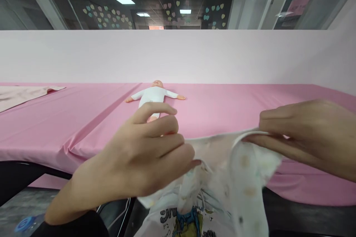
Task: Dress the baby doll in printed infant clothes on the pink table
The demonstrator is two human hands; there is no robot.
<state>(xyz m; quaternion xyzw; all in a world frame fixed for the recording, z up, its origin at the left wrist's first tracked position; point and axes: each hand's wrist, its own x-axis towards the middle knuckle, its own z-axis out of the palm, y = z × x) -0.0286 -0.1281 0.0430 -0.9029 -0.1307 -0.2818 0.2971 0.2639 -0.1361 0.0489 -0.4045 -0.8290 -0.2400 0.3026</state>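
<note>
Two bare hands lift a dotted white fabric piece (236, 163) over the near edge of a pink-covered counter (83, 126), its upper edge running crosswise between them while loose folds sag toward the wearer. The right hand (303, 137) pinches that edge from the right, its thumb and fingers (283, 116) closed on the fabric. The left hand (133, 155) holds the opposite end, its fingers (164, 129) curled shut over the material, with the edge passing out of sight beneath them. The fabric lies directly ahead of and below both hands, its long axis stretching left to right from one grip to the other. Farther along the counter, a baby doll (154, 94) in a white bodysuit (151, 96) lies on its back with its arms spread, its body pointing toward the wearer and its head at the far end. The left hand is the nearer of the two to the doll and blocks part of its lower body from view. A printed cartoon panel (186, 224) in blue and yellow shows below the folds, though how it joins the fabric is hidden. A folded pale pink cloth (25, 94) rests at the counter's far left, before a pink wall panel (178, 55).
</note>
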